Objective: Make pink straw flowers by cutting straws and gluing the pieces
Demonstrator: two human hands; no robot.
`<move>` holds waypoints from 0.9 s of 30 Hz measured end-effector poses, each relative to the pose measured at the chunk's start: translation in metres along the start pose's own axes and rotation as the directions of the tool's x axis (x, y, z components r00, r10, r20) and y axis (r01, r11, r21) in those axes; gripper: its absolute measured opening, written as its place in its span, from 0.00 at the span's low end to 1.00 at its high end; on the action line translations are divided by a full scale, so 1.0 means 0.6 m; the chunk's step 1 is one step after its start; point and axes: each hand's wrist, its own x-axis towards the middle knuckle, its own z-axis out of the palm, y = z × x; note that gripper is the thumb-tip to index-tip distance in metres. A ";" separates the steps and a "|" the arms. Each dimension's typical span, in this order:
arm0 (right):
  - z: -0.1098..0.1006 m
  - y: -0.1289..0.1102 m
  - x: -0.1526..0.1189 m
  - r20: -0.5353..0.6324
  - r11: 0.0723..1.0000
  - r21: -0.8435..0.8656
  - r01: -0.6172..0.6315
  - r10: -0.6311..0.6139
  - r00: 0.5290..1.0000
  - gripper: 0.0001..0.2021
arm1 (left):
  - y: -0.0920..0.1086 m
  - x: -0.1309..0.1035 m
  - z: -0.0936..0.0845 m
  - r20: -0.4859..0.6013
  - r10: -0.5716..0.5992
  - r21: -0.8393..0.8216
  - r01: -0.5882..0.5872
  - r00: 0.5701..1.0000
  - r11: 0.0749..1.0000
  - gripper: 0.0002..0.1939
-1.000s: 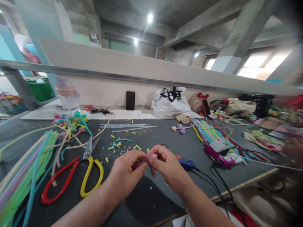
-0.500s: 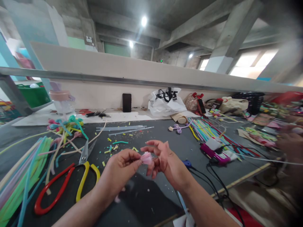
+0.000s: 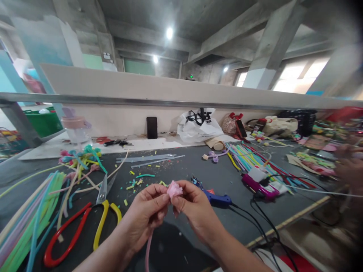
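Between my two hands, above the dark table, is a small pink ruffled flower [image 3: 174,189]. My left hand [image 3: 147,207] pinches it from the left, and a pink stem [image 3: 148,249] hangs down below that hand. The fingertips of my right hand [image 3: 195,206] are closed on the flower's right side. Just beyond the right hand lies a blue glue gun [image 3: 217,199], partly hidden, with a black cable. Left of my left hand rest large scissors [image 3: 103,200] with one red and one yellow handle, blades apart.
Pastel strips [image 3: 36,219] lie at the left, below a bunch of colourful flowers [image 3: 85,156]. A purple glue gun [image 3: 259,187] and more strips [image 3: 249,155] are at the right. A phone [image 3: 152,127] leans at the back beside a white bag [image 3: 198,124]. Another person's hand [image 3: 350,162] shows at far right.
My right hand has closed from spread fingers onto the pink flower, which now faces upward. The blue glue gun shows more fully, and the pink stem has come into sight.
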 end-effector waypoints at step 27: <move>0.001 0.006 0.001 0.048 0.999 -0.029 -0.038 0.040 0.998 0.06 | -0.005 0.003 -0.001 -0.031 0.325 0.219 -0.311 0.945 0.925 0.05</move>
